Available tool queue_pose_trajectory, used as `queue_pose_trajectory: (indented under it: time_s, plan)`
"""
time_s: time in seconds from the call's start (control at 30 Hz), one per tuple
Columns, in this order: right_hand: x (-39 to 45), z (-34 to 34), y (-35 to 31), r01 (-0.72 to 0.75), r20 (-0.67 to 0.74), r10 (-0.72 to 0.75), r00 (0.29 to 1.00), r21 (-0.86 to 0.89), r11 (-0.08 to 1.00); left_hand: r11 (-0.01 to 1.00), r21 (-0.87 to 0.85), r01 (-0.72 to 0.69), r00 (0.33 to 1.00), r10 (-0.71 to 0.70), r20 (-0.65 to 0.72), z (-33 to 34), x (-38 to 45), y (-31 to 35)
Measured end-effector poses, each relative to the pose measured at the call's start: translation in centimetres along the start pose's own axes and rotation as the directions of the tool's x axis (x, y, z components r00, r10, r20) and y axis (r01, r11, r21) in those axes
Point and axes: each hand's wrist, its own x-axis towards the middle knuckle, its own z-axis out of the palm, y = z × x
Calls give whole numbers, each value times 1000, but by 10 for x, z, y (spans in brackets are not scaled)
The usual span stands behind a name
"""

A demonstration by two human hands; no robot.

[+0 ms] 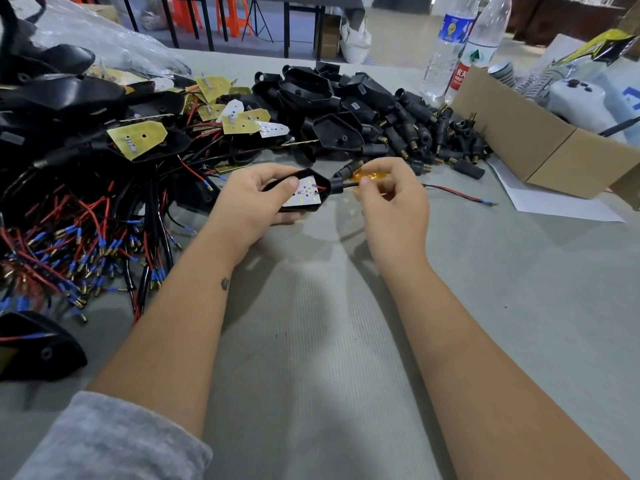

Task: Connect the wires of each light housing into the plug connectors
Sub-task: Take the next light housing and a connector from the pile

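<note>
My left hand (249, 199) grips a black light housing (304, 194) with a white LED board inside, thumb pressing on the board. A black collar (336, 186) sticks out of the housing's right end. My right hand (391, 199) pinches the black sheathed wire just right of that collar. The red and black wire (457, 195) runs on past my right hand and lies on the table, ending in a blue-tipped terminal. A small amber piece (362, 175) lies behind my right fingers. A heap of black plug connectors (426, 133) with brass tips sits further back.
A tangle of wired housings with red and black leads (86, 237) fills the left side. Empty black housings (311, 91) are piled at the back centre. A cardboard box (540, 147) and two water bottles (460, 46) stand at the back right, white paper (554, 202) below the box.
</note>
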Motion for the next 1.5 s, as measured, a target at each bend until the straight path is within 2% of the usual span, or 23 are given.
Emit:
queue_pose_trajectory:
  time_s: [0.07,0.13,0.2,0.3,0.47,0.57,0.7,0.8,0.9,1.13,1.3,1.5]
  plan:
    - [0,-1,1,57,20,-54,998,-159,986,1000,11,-22,1000,23,-19,-1,0,0]
    - [0,0,2,180,69,-166,984,-345,921,999,7,-32,999,33,-34,-3,1,0]
    - [0,2,1,261,133,-226,965,-425,867,999,8,-34,998,34,-46,-4,1,-1]
    - [-1,2,1,307,169,-257,952,-472,827,999,31,-33,998,35,-58,-5,1,-1]
    - [0,1,2,316,164,-270,949,-470,824,986,164,-41,996,52,-66,-9,2,-1]
    - [2,2,5,317,184,-259,948,-503,804,986,167,-2,999,8,-32,-12,2,-1]
    - [3,2,9,300,172,-245,954,-548,781,988,154,16,994,-33,104,-14,-2,3]
    - [2,2,10,283,182,-224,957,-445,850,983,182,26,967,-71,244,-13,-4,5]
    - [2,1,9,262,212,-191,958,-392,882,977,211,0,955,-62,289,-9,-7,8]
    - [2,2,8,298,259,-203,944,-411,862,974,225,25,957,-89,275,-3,-9,9]
    - [1,3,7,300,266,-204,942,-398,867,959,282,-28,961,-52,272,-4,-8,11]
    - [1,5,9,317,279,-220,935,-379,869,938,347,-23,978,-51,203,0,-8,10]
